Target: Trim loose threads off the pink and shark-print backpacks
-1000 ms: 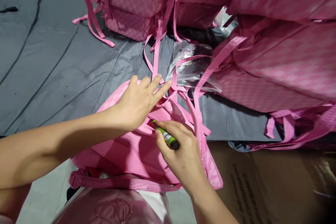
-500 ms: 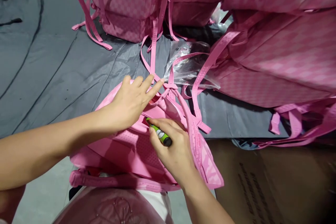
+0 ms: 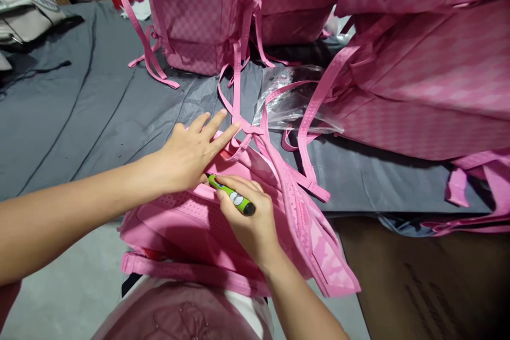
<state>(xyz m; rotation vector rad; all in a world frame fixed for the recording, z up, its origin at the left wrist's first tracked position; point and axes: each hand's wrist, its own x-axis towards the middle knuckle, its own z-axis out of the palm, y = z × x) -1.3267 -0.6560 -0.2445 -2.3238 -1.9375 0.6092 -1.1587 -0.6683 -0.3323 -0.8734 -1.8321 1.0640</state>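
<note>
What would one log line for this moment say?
left hand: flat on pink backpack | right hand: grips green pen, tip at backpack | nearby: clear plastic bag, grey sheet

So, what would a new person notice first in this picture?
First, the pink backpack in the lower middle, with the left hand pressed flat on it. The right hand holds a green pen with its tip against the backpack. More pink bags are piled at upper right.
</note>
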